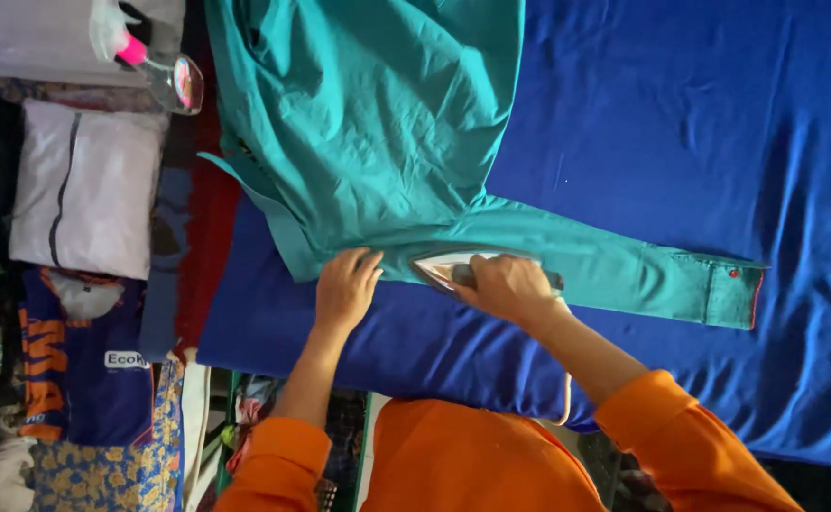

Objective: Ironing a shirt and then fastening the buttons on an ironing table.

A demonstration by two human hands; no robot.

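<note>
A teal shirt (368, 114) lies spread on a blue cloth (681, 123), its long sleeve (615, 265) stretched to the right with a buttoned cuff at the end. My right hand (506, 289) grips the handle of a clothes iron (439, 268) that rests on the sleeve near the shoulder. Flat beside the iron, my left hand (344, 284) presses on the shirt's edge with fingers spread. Both my arms wear orange sleeves.
A clear spray bottle (164, 66) with a pink and white trigger lies at the upper left. Folded clothes are stacked along the left: a pale grey garment (83, 185), a blue and orange shirt (83, 370), a flowered fabric (102, 474).
</note>
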